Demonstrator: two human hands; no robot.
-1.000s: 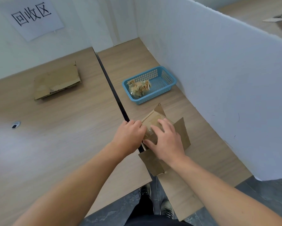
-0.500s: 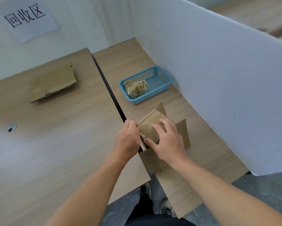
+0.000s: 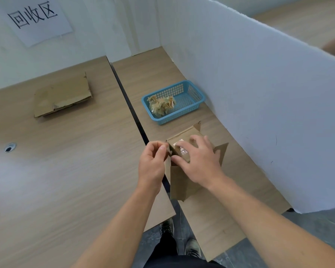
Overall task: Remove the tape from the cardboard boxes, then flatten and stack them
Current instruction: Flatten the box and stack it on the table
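A small brown cardboard box [image 3: 182, 182] stands on the right table with its flaps open below and at the right. Clear tape [image 3: 182, 149] runs over its top. My left hand [image 3: 153, 163] is at the box's upper left corner, and its thumb and fingers pinch the tape end there. My right hand [image 3: 199, 161] lies on top of the box with spread fingers pressing it down. A stack of flattened cardboard [image 3: 62, 95] lies on the left table, far from both hands.
A blue plastic basket [image 3: 193, 93] with crumpled tape in it sits beyond the box. A white partition [image 3: 259, 105] walls the right side. A dark gap [image 3: 131, 113] splits the two wooden tables. A paper sign hangs on the back wall.
My left hand has lifted off the box's side, and its fingers have closed on the tape end at the corner. My right hand has stayed on top of the box.
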